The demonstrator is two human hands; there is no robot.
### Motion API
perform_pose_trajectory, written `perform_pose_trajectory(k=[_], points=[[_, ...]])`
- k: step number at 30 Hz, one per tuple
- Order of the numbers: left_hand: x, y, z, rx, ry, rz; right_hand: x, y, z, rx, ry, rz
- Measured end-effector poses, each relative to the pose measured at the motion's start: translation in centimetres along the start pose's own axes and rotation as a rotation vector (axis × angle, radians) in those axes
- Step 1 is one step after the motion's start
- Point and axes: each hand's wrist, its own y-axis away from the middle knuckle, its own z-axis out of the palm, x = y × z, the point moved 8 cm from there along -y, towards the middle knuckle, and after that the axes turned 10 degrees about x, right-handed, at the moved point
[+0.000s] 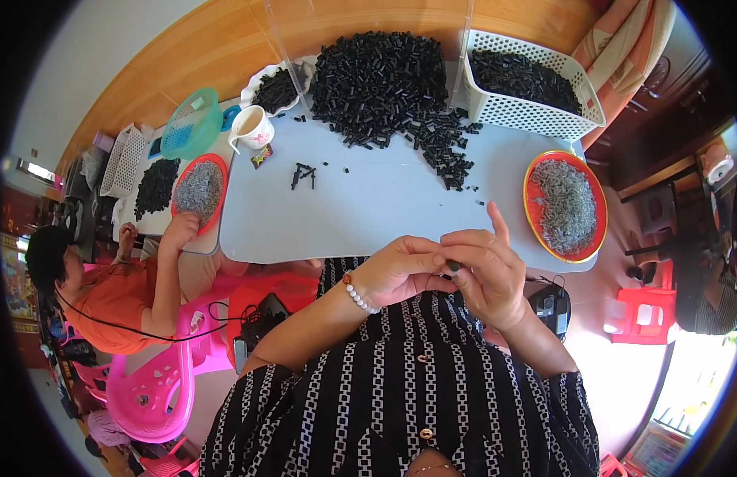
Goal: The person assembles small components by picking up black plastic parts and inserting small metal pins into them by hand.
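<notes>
In front of my body, just past the near edge of the table, my two hands meet. Between the fingertips of my right hand [493, 278] is a small black tube-like piece [453, 265]; its little finger sticks up. My left hand [400, 272] is closed in a pinch against the right fingertips, and what it grips is mostly hidden. Beyond them, a big heap of short black tubular pieces [380, 79] covers the far middle of the table. To the right lies a red plate [533, 224] holding many small clear-grey parts [566, 208].
A white perforated basket [535, 115] of black pieces stands far right. A mug [252, 127], a small packet [261, 156] and several assembled black pieces [303, 175] sit left on the table [329, 230]. A co-worker [126, 294] in orange reaches into another red plate [222, 195].
</notes>
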Motion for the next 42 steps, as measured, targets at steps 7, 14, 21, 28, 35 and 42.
perform_pose_trajectory(k=[7, 14, 21, 28, 35, 42], points=[[0.8, 0.2, 1.0, 0.052, 0.0, 0.027, -0.6, -0.2, -0.6, 0.055, 0.245, -0.196], [1.7, 0.3, 1.5, 0.175, -0.23, 0.186, 0.4, 0.4, -0.3, -0.001, 0.156, -0.007], [2.4, 0.4, 1.0, 0.146, -0.326, 0.161, 0.1, 0.2, -0.2, -0.054, 0.161, -0.012], [1.5, 0.3, 1.1, 0.167, -0.212, 0.08, 0.6, 0.4, -0.6, 0.001, 0.065, 0.047], [1.6, 0.4, 0.9, 0.174, -0.224, 0.094, 0.3, 0.1, -0.6, -0.011, 0.056, 0.079], [1.5, 0.4, 1.5, 0.147, -0.18, 0.101, 0.2, 0.4, -0.5, -0.021, 0.061, 0.006]])
